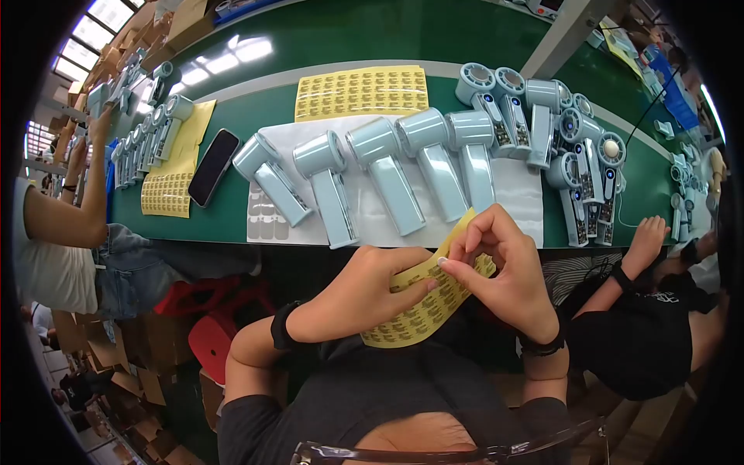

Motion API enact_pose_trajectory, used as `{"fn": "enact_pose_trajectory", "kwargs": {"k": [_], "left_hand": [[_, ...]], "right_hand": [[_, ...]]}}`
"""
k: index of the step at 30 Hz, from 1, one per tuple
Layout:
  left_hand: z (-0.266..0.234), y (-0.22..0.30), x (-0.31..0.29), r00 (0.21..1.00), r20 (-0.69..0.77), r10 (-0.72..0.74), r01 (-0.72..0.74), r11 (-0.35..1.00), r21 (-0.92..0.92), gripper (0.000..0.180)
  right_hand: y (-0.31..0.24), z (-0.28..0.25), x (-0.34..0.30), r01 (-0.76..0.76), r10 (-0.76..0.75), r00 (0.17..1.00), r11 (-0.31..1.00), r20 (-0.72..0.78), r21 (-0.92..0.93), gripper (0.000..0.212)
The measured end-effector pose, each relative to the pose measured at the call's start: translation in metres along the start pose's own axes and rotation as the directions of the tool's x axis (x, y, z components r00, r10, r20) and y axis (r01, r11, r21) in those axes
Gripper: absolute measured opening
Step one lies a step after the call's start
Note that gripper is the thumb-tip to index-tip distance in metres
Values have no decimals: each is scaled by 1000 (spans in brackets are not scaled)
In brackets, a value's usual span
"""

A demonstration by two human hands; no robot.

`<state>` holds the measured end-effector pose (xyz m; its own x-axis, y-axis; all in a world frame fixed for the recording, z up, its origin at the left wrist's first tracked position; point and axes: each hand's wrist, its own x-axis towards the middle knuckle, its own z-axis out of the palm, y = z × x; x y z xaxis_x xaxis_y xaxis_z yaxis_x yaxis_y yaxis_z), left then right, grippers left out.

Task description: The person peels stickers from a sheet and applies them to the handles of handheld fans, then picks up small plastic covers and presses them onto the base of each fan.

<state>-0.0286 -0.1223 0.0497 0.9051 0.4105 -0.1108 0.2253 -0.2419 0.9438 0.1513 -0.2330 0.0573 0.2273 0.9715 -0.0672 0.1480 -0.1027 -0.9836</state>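
A yellow sticker sheet point(415, 314) printed with rows of small dark labels is held up in front of my body. My left hand point(380, 287) grips it, thumb on top and fingers behind. With thumb and fingertips pinched, my right hand point(496, 267) is at the sheet's upper right part; whether a single label has come loose there cannot be seen. Beyond my hands, several light-blue handheld fans point(384, 167) lie in a slanting row on a white sheet point(511, 201), handles toward me. The nearest handle end is close to my right fingertips.
More sticker sheets point(360, 91) lie behind the row. A black phone point(214, 167) rests left of it. Opened fans point(585, 159) with bare circuit boards are piled at right on the green table point(325, 46). Co-workers' arms point(639, 248) are at both sides; a red stool point(221, 341) stands lower left.
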Motion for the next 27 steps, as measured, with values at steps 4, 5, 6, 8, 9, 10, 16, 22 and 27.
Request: {"fn": "enact_pose_trajectory", "kwargs": {"k": [4, 5, 6, 8, 9, 10, 16, 22, 27], "left_hand": [[18, -7, -1, 999, -27, 47, -45, 997, 66, 20], [20, -10, -1, 998, -29, 48, -46, 997, 65, 20], [23, -16, 0, 1000, -30, 0, 1, 1000, 9, 19], [27, -25, 3, 995, -22, -95, 92, 990, -104, 20], [29, -27, 3, 995, -26, -95, 92, 990, -107, 20], [32, -28, 4, 994, -51, -96, 93, 994, -55, 22], [42, -34, 12, 985, -157, -64, 69, 997, 26, 30], [39, -27, 22, 992, -84, -96, 93, 995, -43, 26], [38, -24, 24, 992, -37, -117, 114, 990, -82, 24]], "right_hand": [[15, 2, -14, 11, -12, 999, 998, -33, -56, 25], [17, 4, -18, 66, -72, 997, 985, -38, -157, 26], [19, 6, -22, 119, -133, 990, 959, -36, -257, 26], [26, 6, -30, 171, -192, 981, 918, -24, -357, 27], [32, 6, -32, 244, -250, 968, 898, 31, -365, 27], [37, 5, -35, 313, -304, 949, 875, 84, -371, 28], [49, -14, -41, 212, -209, 974, 977, 92, -29, 28], [29, -27, -17, 103, -84, 992, 971, 98, -217, 27], [31, -24, -8, 98, -43, 973, 967, 226, -236, 25]]}}
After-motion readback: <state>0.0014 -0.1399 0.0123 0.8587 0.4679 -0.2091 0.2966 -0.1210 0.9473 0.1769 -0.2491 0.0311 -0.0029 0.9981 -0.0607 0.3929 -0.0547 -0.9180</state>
